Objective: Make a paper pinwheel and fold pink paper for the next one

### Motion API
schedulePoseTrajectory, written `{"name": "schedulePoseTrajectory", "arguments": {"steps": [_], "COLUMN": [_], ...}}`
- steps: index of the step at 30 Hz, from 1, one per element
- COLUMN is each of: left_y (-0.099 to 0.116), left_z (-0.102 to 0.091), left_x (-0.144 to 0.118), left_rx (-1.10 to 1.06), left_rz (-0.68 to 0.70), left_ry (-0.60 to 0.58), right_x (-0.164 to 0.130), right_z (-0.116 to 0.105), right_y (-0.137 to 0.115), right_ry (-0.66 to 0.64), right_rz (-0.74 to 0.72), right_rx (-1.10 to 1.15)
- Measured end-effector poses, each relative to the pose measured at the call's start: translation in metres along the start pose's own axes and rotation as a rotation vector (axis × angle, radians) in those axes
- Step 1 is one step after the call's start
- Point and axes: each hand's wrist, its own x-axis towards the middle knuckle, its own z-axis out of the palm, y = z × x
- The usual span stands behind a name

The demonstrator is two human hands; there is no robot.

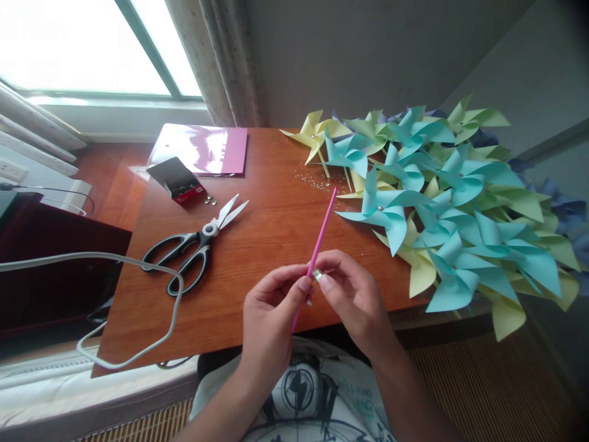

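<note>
A thin, smooth pink stick slants above the near edge of a glossy wooden table. The left hand pinches its lower part; the right hand presses a small shiny pin against it. Folded paper pinwheels heap up at the right; black-handled scissors lie at the left.

At my table: one pink stick, one pair of scissors, one small box, one purple sheet, pinwheels beyond counting, right of frame.
</note>
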Motion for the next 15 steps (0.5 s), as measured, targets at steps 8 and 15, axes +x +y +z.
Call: {"name": "schedulePoseTrajectory", "arguments": {"steps": [8,15], "left_y": [-0.0036,-0.0052], "left_z": [0.0005,-0.0005], "left_x": [-0.0001,0.0014], "left_rx": [0.047,0.04], "left_rz": [0.071,0.078], "left_ry": [0.001,-0.038], "right_x": [0.0031,0.0036], "right_z": [-0.0002,-0.0002], "right_y": [-0.0006,0.0009], "right_ry": [-0.006,-0.022], "right_rz": [-0.015,0.008], "right_rx": [-0.002,0.008]}}
